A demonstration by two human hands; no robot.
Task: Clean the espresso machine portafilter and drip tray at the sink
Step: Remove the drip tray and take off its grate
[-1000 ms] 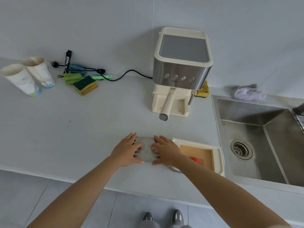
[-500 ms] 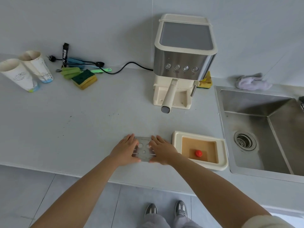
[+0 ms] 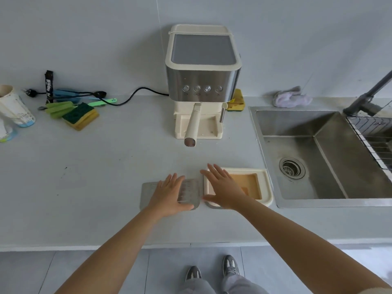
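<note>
The metal drip-tray grate [image 3: 169, 193] lies flat on the bench [image 3: 106, 177], the left hand [image 3: 169, 196] spread palm-down on it, fingers straight, grasping nothing. Just beside it, the cream drip tray [image 3: 266, 187] sits near the sink [image 3: 318, 155]; the right hand [image 3: 222, 187] is splayed over its left part, seemingly resting there, grip released.

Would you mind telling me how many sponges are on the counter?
2: a green-topped sponge left of the espresso machine, and a yellow sponge partly hidden behind its right side. Others may be hidden.
</note>
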